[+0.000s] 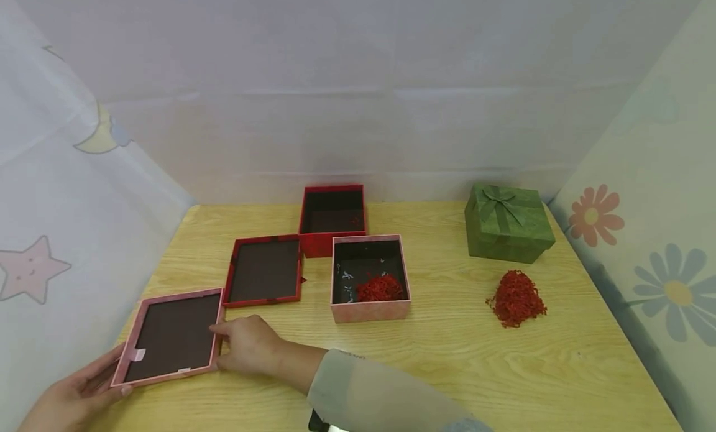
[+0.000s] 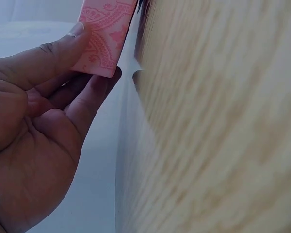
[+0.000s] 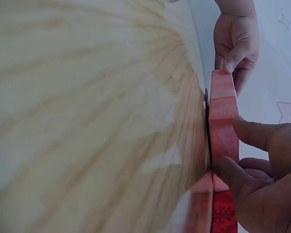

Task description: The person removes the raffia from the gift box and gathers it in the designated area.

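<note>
A pink patterned box lid lies with its dark inside up at the table's front left, a ribbon tab showing inside. My left hand holds its left corner, the thumb on the outer wall, as the left wrist view also shows. At the right edge my right hand grips the lid, index fingertip over the rim and thumb low on the side wall. Right behind it lies a red box lid, also inside up. The pink box base stands mid-table with red shredded paper inside.
Behind the pink base stands an open red box base. At the back right is a green gift box with a bow, and a pile of red shredded paper lies in front of it. Printed fabric walls enclose the table.
</note>
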A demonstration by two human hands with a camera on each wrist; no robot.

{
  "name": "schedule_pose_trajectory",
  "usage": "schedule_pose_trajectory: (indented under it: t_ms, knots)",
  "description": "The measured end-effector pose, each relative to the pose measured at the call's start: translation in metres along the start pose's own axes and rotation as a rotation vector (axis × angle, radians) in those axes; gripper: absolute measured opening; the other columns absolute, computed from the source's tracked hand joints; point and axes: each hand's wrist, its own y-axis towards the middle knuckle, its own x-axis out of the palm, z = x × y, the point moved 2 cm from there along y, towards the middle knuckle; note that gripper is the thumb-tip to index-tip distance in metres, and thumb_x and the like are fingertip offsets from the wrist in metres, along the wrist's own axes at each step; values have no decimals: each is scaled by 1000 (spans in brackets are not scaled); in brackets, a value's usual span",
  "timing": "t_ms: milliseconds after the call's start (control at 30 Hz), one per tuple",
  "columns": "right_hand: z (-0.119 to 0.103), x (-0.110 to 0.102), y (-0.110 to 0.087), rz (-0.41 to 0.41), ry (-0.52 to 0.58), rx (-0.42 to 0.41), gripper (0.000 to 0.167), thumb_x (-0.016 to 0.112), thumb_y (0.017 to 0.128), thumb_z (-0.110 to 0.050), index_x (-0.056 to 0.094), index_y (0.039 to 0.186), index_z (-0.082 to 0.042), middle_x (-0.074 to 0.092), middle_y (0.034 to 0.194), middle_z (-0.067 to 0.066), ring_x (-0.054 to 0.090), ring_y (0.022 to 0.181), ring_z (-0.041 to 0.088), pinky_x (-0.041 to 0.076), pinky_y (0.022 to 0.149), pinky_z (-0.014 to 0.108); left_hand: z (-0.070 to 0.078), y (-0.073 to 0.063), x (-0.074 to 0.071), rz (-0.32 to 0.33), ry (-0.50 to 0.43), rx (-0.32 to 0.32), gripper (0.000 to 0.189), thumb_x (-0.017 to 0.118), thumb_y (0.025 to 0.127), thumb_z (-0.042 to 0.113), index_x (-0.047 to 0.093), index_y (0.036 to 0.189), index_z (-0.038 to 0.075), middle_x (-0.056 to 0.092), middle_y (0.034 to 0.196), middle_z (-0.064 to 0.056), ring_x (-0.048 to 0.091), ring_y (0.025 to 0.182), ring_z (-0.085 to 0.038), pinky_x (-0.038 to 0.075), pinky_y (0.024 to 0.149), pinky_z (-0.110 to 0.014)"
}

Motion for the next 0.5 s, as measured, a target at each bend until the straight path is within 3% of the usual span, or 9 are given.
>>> schedule_pose_trajectory:
  t_ms: [67, 200, 333, 433, 500]
  knots:
    - [3, -2, -2, -12, 33, 1, 66, 82, 86, -40, 59, 148, -35, 63, 79, -22, 48, 69, -10, 38, 63, 5, -1, 2, 0, -34, -14, -6, 89, 69, 102, 35, 18, 160, -10, 28, 154, -31, 43, 105, 25, 47, 79, -4]
    - [9, -9, -5, -20, 111, 3, 72, 83, 87, -44, 54, 152, -36, 69, 87, -24, 55, 89, -18, 39, 74, 1, -5, 4, -1, -41, -8, -22, 90, 67, 103, 40, 19, 161, -9, 26, 153, -27, 41, 105, 26, 49, 80, -4]
    - [14, -19, -10, -18, 268, 19, 74, 84, 88, -41, 51, 154, -36, 74, 115, -20, 63, 100, -16, 44, 78, 0, -11, 5, -4, -31, 25, -15, 91, 66, 102, 44, 19, 161, -7, 26, 150, -22, 39, 105, 27, 47, 79, -2]
    - [19, -27, -14, -20, 392, 29, 74, 85, 88, -38, 52, 154, -35, 66, 135, -17, 66, 101, -11, 48, 81, 2, -12, 5, -3, -20, -3, -8, 91, 66, 102, 44, 18, 162, -5, 27, 152, -1, 37, 105, 29, 47, 80, -1]
    - [21, -31, -17, -17, 430, 34, 72, 85, 87, -39, 54, 152, -35, 68, 133, -14, 67, 100, -10, 48, 82, 3, -10, 4, -2, -14, -36, 3, 89, 65, 104, 42, 17, 163, -3, 28, 147, 18, 37, 106, 30, 47, 81, -1]
